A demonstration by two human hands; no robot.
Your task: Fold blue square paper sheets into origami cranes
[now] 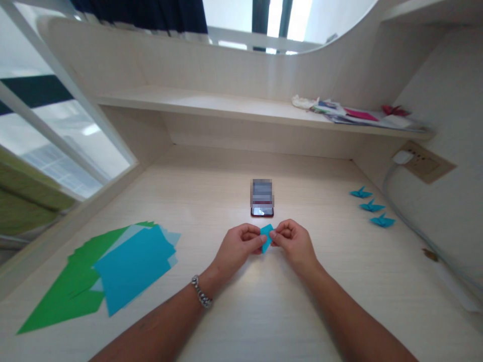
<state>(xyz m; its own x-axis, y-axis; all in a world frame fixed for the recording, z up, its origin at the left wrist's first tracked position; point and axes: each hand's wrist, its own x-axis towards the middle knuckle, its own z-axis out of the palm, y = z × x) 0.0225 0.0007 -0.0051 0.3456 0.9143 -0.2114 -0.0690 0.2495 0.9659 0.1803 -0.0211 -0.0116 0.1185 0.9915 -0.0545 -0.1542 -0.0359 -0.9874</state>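
Between my two hands is a small folded piece of blue paper [266, 238], held just above the pale desk, in front of a phone. My left hand [243, 242] pinches its left side, the thumb lying across the front. On the right edge, the thumb and fingertips of my right hand [293, 241] are closed on the same paper. The fingers behind the paper are partly hidden. Beyond both hands the phone [262, 197] lies flat, its screen blurred out.
Blue sheets [136, 266] overlap green sheets [60, 301] on the left of the desk [211, 186]. Three folded blue paper birds [372, 206] stand in a row at the right, near a white cable [392, 203]. A shelf [226, 108] with papers [358, 115] runs across the back.
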